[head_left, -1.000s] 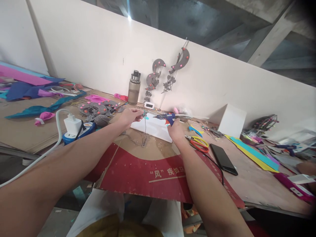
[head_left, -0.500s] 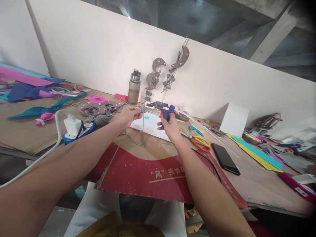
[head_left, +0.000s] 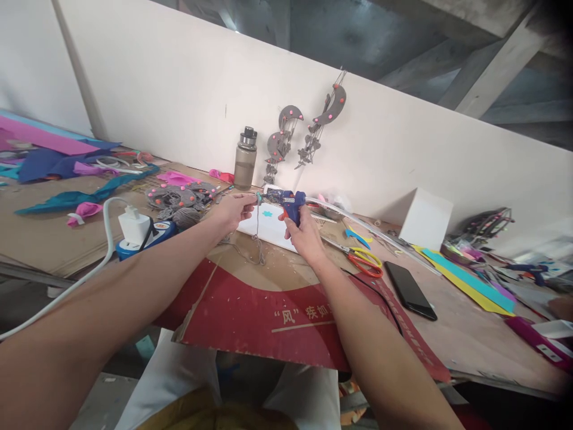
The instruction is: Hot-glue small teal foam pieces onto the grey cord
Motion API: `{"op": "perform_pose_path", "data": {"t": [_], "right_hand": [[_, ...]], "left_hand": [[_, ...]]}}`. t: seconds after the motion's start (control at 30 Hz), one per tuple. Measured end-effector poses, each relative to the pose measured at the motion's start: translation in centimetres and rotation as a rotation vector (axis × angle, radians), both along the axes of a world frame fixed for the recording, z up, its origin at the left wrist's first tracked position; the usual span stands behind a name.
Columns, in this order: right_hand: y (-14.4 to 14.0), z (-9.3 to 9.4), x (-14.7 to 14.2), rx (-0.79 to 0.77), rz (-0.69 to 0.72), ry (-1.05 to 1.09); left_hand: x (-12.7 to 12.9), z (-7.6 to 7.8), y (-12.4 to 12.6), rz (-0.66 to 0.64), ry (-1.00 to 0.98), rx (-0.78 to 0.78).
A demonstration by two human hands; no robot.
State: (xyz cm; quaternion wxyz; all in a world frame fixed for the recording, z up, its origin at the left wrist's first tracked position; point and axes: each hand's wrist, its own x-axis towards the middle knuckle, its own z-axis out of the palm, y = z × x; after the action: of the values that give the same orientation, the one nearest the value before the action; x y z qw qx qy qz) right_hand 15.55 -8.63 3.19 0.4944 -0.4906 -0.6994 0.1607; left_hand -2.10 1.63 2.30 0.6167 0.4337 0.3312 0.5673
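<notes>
My left hand (head_left: 236, 210) pinches a small teal piece (head_left: 258, 196) with a grey yarn (head_left: 257, 230) hanging from it down to the cardboard. In my right hand (head_left: 305, 230) is a blue glue gun (head_left: 293, 203), its nozzle pointing left, close to the teal piece; whether they touch I cannot tell. A long clear glue stick (head_left: 358, 218) sticks out behind the gun. Below and between the hands lies a white sheet (head_left: 277, 230) with a teal flower-shaped cutout (head_left: 267, 214) on it.
Scissors (head_left: 364, 261) and a black phone (head_left: 409, 291) lie to the right. A water bottle (head_left: 246, 160) stands by the white wall, where grey moon garlands (head_left: 331, 107) hang. On the left are a power strip with a charger (head_left: 135, 228), grey yarn (head_left: 185, 217) and felt strips (head_left: 89, 197).
My right hand has brought the glue gun left, so its nozzle is now close to the teal piece. The left hand has stayed nearly in place.
</notes>
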Motion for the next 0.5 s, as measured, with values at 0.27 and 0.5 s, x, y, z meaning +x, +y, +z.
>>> {"op": "perform_pose_path", "data": {"t": [0.27, 0.5], "right_hand": [[-0.17, 0.16, -0.20, -0.020, -0.023, -0.047], [-0.35, 0.31, -0.38, -0.035, -0.087, -0.105]], "left_hand": [[0.07, 0.18, -0.57, 0.002, 0.043, 0.012], [0.16, -0.31, -0.24, 0.007, 0.073, 0.083]]}}
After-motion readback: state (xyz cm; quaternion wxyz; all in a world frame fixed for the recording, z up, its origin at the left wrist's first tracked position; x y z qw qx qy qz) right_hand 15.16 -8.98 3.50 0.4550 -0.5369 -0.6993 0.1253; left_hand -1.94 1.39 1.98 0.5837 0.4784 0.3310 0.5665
